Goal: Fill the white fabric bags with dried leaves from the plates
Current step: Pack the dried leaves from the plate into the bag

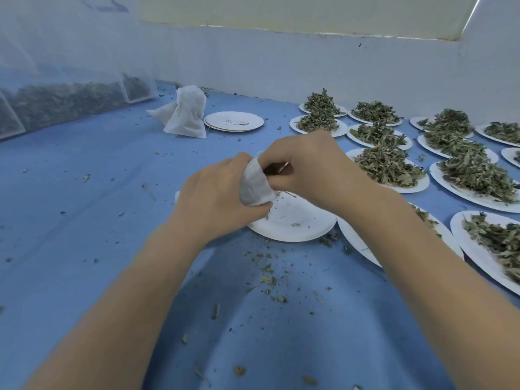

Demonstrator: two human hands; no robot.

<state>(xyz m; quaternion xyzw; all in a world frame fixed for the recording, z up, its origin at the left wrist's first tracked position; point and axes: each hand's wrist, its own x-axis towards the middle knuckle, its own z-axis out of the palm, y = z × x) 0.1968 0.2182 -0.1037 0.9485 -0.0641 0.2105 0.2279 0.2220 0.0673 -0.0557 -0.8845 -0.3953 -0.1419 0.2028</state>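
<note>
White fabric bag [254, 184] clenched in left hand [216, 198] grip; right hand [309, 164] pinches its mouth (above a nearly bare plate [295, 223]).

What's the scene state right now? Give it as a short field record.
surface: blue cloth, leaf crumbs scattered
left hand: grips small white bag
right hand: pinches at the bag's mouth
plate under hands: nearly empty, few crumbs
full plates: many, on the right, heaped with dried leaves
filled bags: far left, beside stacked empty plates

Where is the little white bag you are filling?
The bag is mid-frame, held between both hands, just above a nearly empty plate.
</note>
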